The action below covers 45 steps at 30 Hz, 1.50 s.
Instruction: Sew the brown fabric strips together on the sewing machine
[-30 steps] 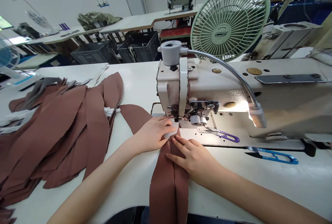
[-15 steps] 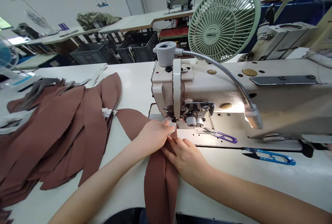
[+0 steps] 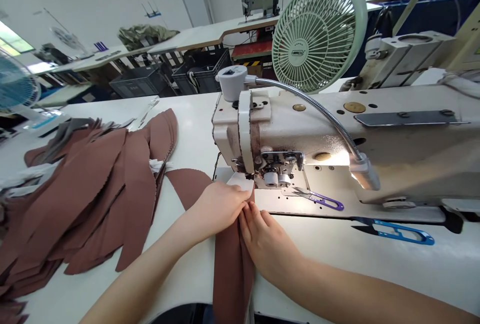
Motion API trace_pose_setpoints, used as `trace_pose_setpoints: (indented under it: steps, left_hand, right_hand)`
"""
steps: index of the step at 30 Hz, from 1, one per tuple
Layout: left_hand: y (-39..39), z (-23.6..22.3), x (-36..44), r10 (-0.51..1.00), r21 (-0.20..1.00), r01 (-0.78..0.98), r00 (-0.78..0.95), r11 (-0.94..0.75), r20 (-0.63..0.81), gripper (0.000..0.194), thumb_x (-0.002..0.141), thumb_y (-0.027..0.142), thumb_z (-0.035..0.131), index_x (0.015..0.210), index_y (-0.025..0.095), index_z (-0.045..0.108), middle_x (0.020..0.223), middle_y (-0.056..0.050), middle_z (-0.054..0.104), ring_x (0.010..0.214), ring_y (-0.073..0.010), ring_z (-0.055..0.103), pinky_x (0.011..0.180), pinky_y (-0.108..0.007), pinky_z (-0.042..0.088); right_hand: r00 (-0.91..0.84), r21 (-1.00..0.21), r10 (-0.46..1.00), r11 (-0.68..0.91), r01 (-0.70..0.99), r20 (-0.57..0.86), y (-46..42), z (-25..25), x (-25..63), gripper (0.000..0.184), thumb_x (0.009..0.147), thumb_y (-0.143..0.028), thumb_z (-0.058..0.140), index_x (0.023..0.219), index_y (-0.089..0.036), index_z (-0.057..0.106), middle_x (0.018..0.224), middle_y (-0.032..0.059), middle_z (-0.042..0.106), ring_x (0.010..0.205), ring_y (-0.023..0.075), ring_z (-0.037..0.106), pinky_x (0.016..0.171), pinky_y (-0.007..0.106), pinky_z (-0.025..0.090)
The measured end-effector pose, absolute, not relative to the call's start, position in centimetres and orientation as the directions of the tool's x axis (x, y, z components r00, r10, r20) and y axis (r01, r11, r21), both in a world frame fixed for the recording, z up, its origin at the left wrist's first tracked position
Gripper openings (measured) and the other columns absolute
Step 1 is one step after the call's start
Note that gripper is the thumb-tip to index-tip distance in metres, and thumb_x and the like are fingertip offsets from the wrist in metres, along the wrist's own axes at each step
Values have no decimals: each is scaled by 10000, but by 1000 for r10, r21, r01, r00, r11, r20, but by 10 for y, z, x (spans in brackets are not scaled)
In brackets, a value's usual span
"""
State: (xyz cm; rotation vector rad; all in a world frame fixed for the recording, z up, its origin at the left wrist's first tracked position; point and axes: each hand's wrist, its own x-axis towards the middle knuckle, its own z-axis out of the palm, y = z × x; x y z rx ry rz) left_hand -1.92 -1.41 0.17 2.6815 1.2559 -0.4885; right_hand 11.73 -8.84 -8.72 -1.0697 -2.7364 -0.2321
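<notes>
Beneath the sewing machine (image 3: 262,134), the white label (image 3: 240,182) had fed backward; left hand (image 3: 219,204) and right hand (image 3: 268,239), both flat and open, pressed the brown strip (image 3: 228,269), seam advancing.

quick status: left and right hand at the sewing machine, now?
Left hand: fingers curled, pressing the brown fabric strip just before the presser foot; a true grip cannot be told.
Right hand: flat, fingers extended, resting on the same strip.

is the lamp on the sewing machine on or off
On. The gooseneck lamp casts a bright patch on the sewing machine body and bed beside its head.
</notes>
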Motion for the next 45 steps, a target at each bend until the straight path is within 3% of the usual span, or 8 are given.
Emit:
trace_pose_setpoints:
  steps: [4, 8, 15, 26, 31, 36, 41, 45]
  left_hand:
    - [-13, -7, -8, 765, 24, 823, 538, -568, -354, 184, 875, 109, 416, 808, 184, 570, 748, -18, 618, 629, -163, 559, 540, -270, 325]
    - [-13, -15, -3, 821, -28, 863, 470, -505, -324, 170, 847, 82, 424, 798, 170, 560, 760, -35, 606, 642, -177, 556, 579, -276, 350]
    - [-17, -3, -12, 750, 31, 779, 613, -626, -249, 211, 849, 99, 422, 752, 178, 592, 732, -28, 621, 721, -180, 569, 708, -312, 366]
    - [-12, -22, -4, 824, -35, 828, 551, -559, -131, 202, 817, 69, 429, 742, 164, 591, 747, -45, 607, 713, -189, 542, 722, -331, 369]
    - [-17, -5, -10, 749, 21, 767, 631, -641, -204, 245, 850, 96, 421, 714, 173, 609, 732, -32, 634, 722, -180, 554, 715, -329, 345]
    - [-18, -5, -9, 766, 6, 791, 594, -612, -244, 248, 829, 51, 428, 699, 172, 602, 715, -20, 632, 653, -164, 536, 699, -330, 319]
    - [-19, -10, -5, 787, -31, 810, 559, -586, -262, 237, 847, 62, 431, 713, 163, 599, 727, -30, 619, 574, -152, 509, 671, -324, 323]
    - [-22, -5, -13, 731, 6, 761, 626, -649, -272, 214, 850, 91, 427, 784, 176, 612, 765, -28, 637, 634, -166, 550, 690, -322, 344]
  right_hand:
    - [-712, 59, 649, 726, 685, 269, -93, -92, 116, 470, 841, -181, 486, 1245, 48, 556, 1287, 273, 543, 1187, 382, 498, 905, 473, 427]
    - [-705, 48, 655, 722, 690, 271, -88, -91, 116, 449, 848, -141, 460, 1233, 70, 558, 1258, 295, 555, 1161, 380, 521, 856, 461, 447]
    - [-725, 126, 627, 725, 677, 283, -85, -88, 118, 422, 834, -129, 454, 1183, 57, 603, 1220, 270, 592, 1114, 367, 555, 777, 431, 470]
    - [-741, 132, 593, 746, 653, 313, -80, -86, 120, 378, 849, -85, 426, 1146, 63, 606, 1164, 283, 618, 1075, 342, 570, 725, 407, 473]
    - [-762, 116, 605, 760, 639, 231, -77, -78, 122, 364, 846, -144, 485, 1140, 23, 620, 1134, 255, 640, 1077, 339, 564, 701, 393, 480]
    - [-784, 175, 555, 773, 609, 277, -83, -77, 119, 349, 841, -132, 480, 1112, 29, 629, 1121, 258, 645, 1025, 333, 593, 780, 419, 479]
    - [-783, 164, 563, 774, 612, 264, -83, -78, 119, 315, 824, -140, 502, 1065, 7, 643, 1057, 243, 669, 1018, 338, 595, 724, 410, 490]
    - [-777, 147, 548, 780, 609, 311, -88, -81, 118, 341, 826, -123, 491, 1100, 42, 608, 1102, 275, 641, 1043, 339, 584, 725, 414, 482]
